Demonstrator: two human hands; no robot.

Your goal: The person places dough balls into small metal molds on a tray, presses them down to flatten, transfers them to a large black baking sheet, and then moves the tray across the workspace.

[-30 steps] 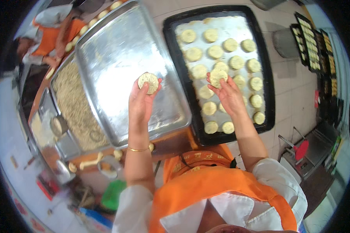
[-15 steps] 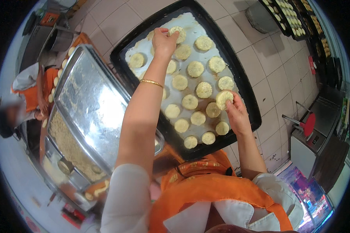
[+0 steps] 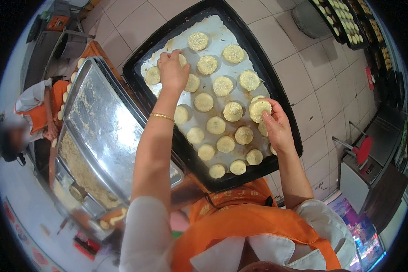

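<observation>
Many pale, round, seed-flecked dough discs [image 3: 222, 85] lie on a lined black baking tray [image 3: 282, 86]. My left hand [image 3: 172, 72] is over the tray's upper left, fingers curled down round a disc [image 3: 182, 59] that they partly hide. My right hand [image 3: 279, 127] is at the tray's right side, thumb and fingers gripping a speckled disc [image 3: 259, 109], which overlaps another disc behind it.
Steel trays [image 3: 99, 113], one with crumbly tan material [image 3: 79, 167], sit on a wooden bench at left. A co-worker [image 3: 43, 113] in an orange apron works there. Racked trays of pastries [image 3: 349, 25], a metal bin [image 3: 308, 22] and a red-seated stool [image 3: 363, 149] stand right.
My left hand has swung from over the steel tray to the black tray, left a disc near its top, then moved down-left to another. My right hand still holds a disc.
</observation>
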